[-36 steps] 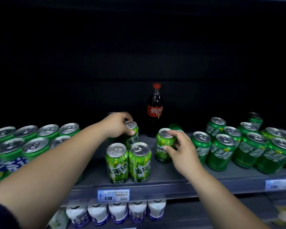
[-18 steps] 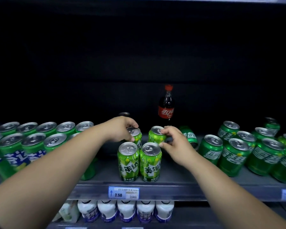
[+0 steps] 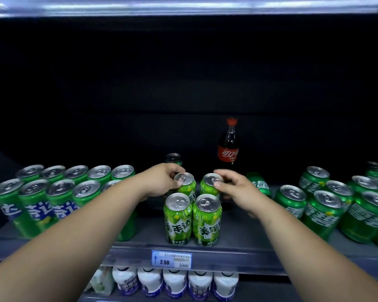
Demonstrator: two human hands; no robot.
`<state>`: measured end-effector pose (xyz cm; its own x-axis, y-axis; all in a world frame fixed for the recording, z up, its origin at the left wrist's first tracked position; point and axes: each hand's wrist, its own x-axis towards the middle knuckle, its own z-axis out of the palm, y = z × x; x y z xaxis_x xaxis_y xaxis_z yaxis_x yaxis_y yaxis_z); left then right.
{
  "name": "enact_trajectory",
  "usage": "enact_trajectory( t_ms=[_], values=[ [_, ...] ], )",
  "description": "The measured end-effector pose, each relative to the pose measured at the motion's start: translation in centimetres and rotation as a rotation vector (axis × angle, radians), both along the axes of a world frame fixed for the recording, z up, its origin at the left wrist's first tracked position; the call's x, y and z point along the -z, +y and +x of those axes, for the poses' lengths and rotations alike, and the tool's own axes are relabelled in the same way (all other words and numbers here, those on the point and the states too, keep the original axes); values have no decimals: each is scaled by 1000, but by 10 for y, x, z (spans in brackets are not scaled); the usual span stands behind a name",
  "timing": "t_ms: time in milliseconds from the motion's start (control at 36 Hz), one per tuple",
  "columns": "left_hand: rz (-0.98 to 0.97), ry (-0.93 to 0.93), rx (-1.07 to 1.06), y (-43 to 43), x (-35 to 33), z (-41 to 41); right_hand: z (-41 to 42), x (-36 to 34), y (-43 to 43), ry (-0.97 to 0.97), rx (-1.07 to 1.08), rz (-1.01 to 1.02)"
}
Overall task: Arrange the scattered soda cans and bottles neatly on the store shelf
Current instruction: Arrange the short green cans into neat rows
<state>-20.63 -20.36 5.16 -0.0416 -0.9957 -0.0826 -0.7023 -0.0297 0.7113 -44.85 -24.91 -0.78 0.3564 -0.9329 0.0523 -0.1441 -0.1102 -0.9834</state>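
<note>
My left hand (image 3: pixel 162 182) grips the left rear can (image 3: pixel 187 186) by its rim; my right hand (image 3: pixel 238 190) pinches the right rear can (image 3: pixel 207 186); both cans stand upright on the shelf (image 3: pixel 238 234), just behind the front-left can (image 3: pixel 178 216) and front-right can (image 3: pixel 206 221); the cola bottle (image 3: pixel 228 147) stands farther back.

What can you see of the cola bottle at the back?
The cola bottle looks like clear plastic holding dark drink, with a red cap and a red label with white characters. It stands upright at the back of the shelf, behind the light green cans. The right hand hides its base; nothing visibly touches it.
</note>
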Motion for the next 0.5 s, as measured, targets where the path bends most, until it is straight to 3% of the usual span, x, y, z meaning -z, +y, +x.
enact_trajectory(
  t_ms=[222,500],
  values=[
    [14,-107,17,-3,-5,-8,3,-2,2,19,-22,42],
    [147,-67,120,-3,-17,-1,7,-6,13,71,-42,64]
  ],
)
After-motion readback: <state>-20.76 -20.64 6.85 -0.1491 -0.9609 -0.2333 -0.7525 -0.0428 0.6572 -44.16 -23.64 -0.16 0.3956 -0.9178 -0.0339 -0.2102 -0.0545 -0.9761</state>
